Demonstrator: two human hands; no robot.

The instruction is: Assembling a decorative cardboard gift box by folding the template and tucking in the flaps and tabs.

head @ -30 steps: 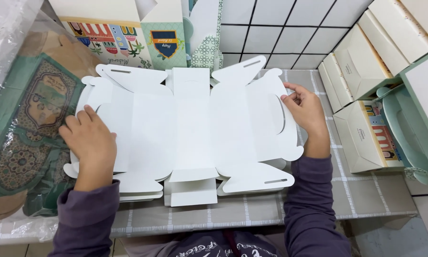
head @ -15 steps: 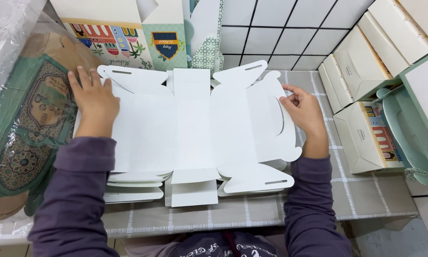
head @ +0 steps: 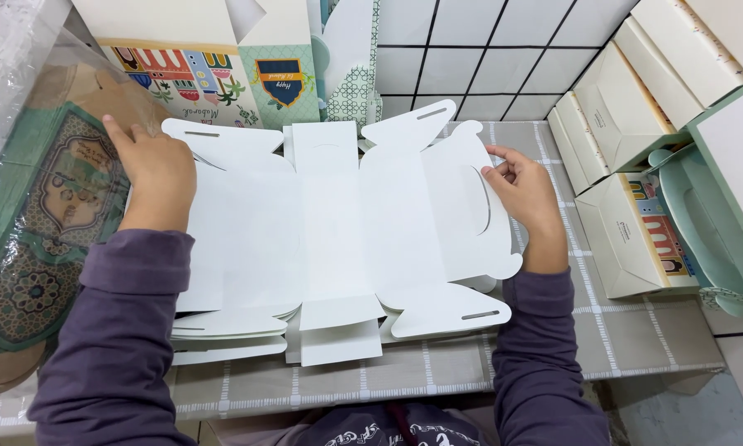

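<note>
A stack of flat white die-cut cardboard box blanks (head: 338, 231) lies on the checked tabletop (head: 619, 330) before me. My left hand (head: 152, 177) rests flat on the far left flap of the top blank, fingers reaching toward its upper left corner. At the blank's right edge my right hand (head: 524, 194) pinches the curved handle flap between thumb and fingertips. Both arms wear purple sleeves.
A plastic-wrapped pile of green patterned printed blanks (head: 33, 239) sits at the left. Folded printed boxes (head: 214, 70) stand at the back. More assembled white boxes (head: 636, 231) and a mint green box (head: 718, 223) crowd the right side. A tiled wall (head: 503, 49) rises behind.
My left hand has slid from the near left part of the blank up to its far left corner. My right hand has stayed at the right flap.
</note>
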